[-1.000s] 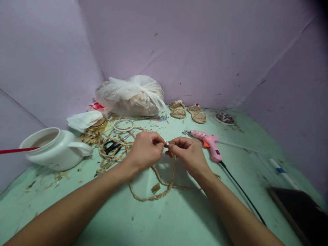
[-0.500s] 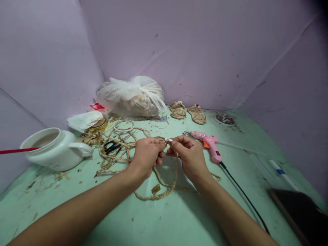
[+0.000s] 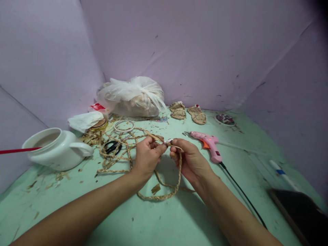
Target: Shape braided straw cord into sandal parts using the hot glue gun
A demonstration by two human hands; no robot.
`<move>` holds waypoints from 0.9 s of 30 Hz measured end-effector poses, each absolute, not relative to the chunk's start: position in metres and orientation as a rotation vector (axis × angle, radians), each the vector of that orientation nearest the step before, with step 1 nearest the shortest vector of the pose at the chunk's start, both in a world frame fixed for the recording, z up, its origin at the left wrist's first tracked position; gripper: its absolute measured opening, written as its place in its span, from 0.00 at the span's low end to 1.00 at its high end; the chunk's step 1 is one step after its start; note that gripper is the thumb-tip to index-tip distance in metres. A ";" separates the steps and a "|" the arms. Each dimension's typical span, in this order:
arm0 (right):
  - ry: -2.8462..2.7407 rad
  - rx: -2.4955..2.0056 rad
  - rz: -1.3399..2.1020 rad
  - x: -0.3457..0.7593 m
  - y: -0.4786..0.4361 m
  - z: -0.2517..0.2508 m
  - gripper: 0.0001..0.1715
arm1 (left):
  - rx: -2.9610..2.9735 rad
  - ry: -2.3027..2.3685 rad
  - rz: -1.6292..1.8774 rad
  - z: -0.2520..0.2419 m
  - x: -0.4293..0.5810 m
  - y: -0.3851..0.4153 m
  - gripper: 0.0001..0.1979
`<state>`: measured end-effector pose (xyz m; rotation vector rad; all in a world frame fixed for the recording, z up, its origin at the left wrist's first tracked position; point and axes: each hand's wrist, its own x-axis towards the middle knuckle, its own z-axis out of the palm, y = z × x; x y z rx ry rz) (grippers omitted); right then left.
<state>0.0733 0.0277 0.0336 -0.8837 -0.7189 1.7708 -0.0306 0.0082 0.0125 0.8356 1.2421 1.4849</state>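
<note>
My left hand (image 3: pixel 148 156) and my right hand (image 3: pixel 190 159) meet above the middle of the green table (image 3: pixel 164 218). Both are closed in a pinch on a braided straw rope (image 3: pixel 164 195), whose white-tipped end sits between the fingertips. The rope hangs from my right hand in a loop down to the table and runs left into a loose tangle (image 3: pixel 115 155). Black scissors (image 3: pixel 111 147) lie in that tangle, just left of my left hand.
A pink glue gun (image 3: pixel 208 143) with a black cord lies right of my hands. A white pot (image 3: pixel 55 148) stands at the left. Against the back wall are a plastic bag (image 3: pixel 133 95), white rings (image 3: pixel 124 125) and small woven sandals (image 3: pixel 196 114). A dark slab (image 3: pixel 302 213) sits front right.
Both hands have turned and dropped slightly, pulling the rope end up so that a taller loop hangs from my right hand. My left thumb now presses onto the rope end.
</note>
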 end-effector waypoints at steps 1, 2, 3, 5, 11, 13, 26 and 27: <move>-0.714 -0.896 1.771 0.073 0.028 0.033 0.03 | 0.846 1.251 1.472 0.013 -0.031 0.009 0.08; -0.702 -0.914 1.768 0.073 0.028 0.033 0.04 | 0.852 1.258 1.448 0.014 -0.032 0.009 0.08; -0.703 -0.927 1.758 0.074 0.028 0.032 0.04 | 0.848 1.254 1.414 0.016 -0.032 0.009 0.07; -0.737 -0.920 1.709 0.074 0.029 0.031 0.05 | 0.821 1.205 1.343 0.020 -0.034 0.010 0.05; -0.808 -0.875 1.619 0.076 0.031 0.029 0.05 | 0.730 1.026 1.209 0.030 -0.043 0.015 0.06; -0.833 -0.876 1.599 0.077 0.031 0.028 0.05 | 0.688 0.936 1.179 0.031 -0.046 0.016 0.10; -1.276 -1.021 1.332 0.083 0.032 0.027 0.01 | 0.684 1.192 1.246 0.029 -0.048 0.020 0.12; -1.246 -1.031 1.359 0.085 0.033 0.028 0.01 | 0.699 1.190 1.243 0.030 -0.048 0.020 0.12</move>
